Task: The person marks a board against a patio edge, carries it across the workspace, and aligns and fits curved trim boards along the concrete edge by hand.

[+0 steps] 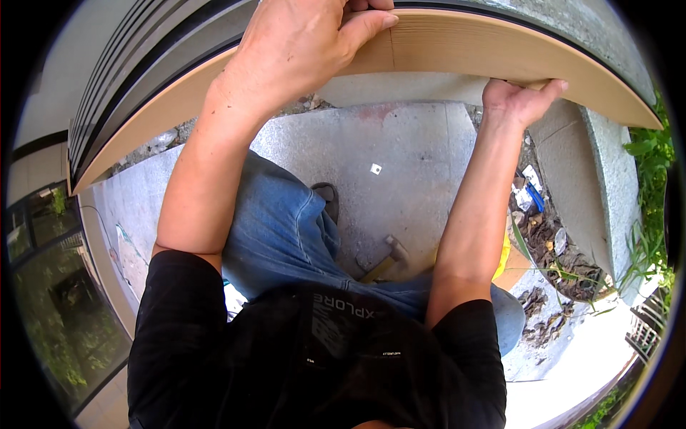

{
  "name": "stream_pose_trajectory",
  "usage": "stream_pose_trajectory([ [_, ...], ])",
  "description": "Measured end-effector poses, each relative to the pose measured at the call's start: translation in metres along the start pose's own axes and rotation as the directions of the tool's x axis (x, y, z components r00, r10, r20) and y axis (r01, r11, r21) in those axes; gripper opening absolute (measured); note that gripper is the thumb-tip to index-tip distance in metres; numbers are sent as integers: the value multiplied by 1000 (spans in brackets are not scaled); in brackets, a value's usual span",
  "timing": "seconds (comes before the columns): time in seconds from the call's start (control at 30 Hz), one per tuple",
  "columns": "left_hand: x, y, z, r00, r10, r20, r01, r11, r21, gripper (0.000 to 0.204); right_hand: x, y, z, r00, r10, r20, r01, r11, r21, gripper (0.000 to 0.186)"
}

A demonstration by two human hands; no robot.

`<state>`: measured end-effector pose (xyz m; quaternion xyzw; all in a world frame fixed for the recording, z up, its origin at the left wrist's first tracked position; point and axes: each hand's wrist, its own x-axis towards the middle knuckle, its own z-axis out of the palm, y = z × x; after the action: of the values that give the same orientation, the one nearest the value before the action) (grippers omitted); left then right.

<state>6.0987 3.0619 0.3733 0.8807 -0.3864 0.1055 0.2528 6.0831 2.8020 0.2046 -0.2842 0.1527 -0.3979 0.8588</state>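
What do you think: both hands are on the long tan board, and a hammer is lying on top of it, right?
Not quite: the grey-headed, yellow-handled hammer isn't on the long tan board; the head view shows it on the flat grey floor slab, near the blue denim jeans. The left hand and right hand are both on the board, as you said.

A long tan board (457, 44) with fine wood grain and a dark upper edge spans both grips. It passes under the thumb of the left grip (304, 39) and meets the right grip (520, 104) at its lower edge. A thin dark line crosses its face just beside the left thumb. Its ends reach well out beyond either grip.
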Motion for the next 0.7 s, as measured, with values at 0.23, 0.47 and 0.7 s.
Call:
stream_pose_trajectory([
  [0.23,0,-4,6,995,89,-34,-88,996,11,14,1,1,-1,1000,-20,22,20,1000,7,70],
  [0.47,-1,11,0,996,77,-35,-75,995,60,13,2,4,-1,997,-71,13,71,997,-39,72],
  [0.7,-1,-6,8,990,127,-64,-125,991,34,13,3,6,-1,995,-102,-1,102,993,-55,71],
])
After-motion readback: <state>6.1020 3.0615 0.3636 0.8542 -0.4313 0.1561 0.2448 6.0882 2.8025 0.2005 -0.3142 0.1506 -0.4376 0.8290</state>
